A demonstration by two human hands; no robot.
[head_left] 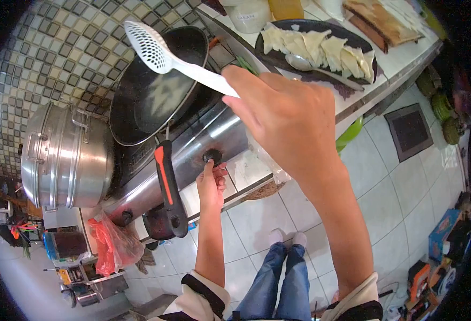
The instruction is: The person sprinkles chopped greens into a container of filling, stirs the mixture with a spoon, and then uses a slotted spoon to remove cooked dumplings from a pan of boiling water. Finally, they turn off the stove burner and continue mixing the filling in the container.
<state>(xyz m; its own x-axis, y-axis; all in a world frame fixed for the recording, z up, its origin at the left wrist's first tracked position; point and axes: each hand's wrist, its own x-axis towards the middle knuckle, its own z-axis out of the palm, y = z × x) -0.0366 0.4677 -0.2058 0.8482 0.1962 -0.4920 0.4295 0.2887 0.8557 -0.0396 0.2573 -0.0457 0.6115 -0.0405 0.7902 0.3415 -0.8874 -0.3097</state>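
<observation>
My right hand (291, 117) is closed around the handle of a white slotted spoon (149, 47), whose perforated bowl is raised over the frying pan. Low at the stove front, my left hand (212, 187) pinches the black stove knob (212, 156). The dark frying pan (134, 101) sits on the stove, its black-and-red handle (167, 184) pointing towards me. Pale pieces (167, 95) lie in the pan in what looks like liquid or oil. On the counter at the right, a black oval plate (278, 58) holds several folded dumplings (321, 48) and a metal spoon (321, 69).
A large metal steamer pot (67, 158) stands left of the pan. A red plastic bag (110, 243) hangs at the counter's left end. At the back right are a lidded tub (244, 16) and a wooden board (382, 24). Boxes (443, 230) lie on the tiled floor.
</observation>
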